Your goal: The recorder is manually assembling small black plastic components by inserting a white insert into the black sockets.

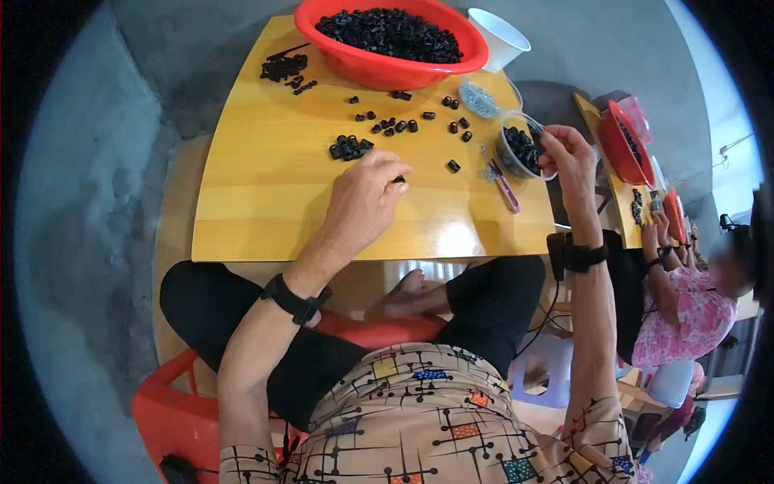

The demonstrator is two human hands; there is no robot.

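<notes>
My left hand (367,198) is over the middle of the yellow table (282,218), fingers pinched on a small black plastic part (399,179). To its upper left lies a small heap of similar black parts (349,148). On the right, my right hand (571,157) is closed at the rim of a clear plastic cup (513,163) holding more black parts. Its fingertips are partly hidden by the angle. Near the cup lie a pink-handled tool (508,194) and a few tiny metal pieces (488,172).
At the far edge stands a red basin (387,74) full of black parts, with a white bucket (500,40) beside it. A clear dish of small metal pieces (479,100) sits nearby. Thin black pieces (282,68) lie far left. A person in pink (685,310) works at another table to the right.
</notes>
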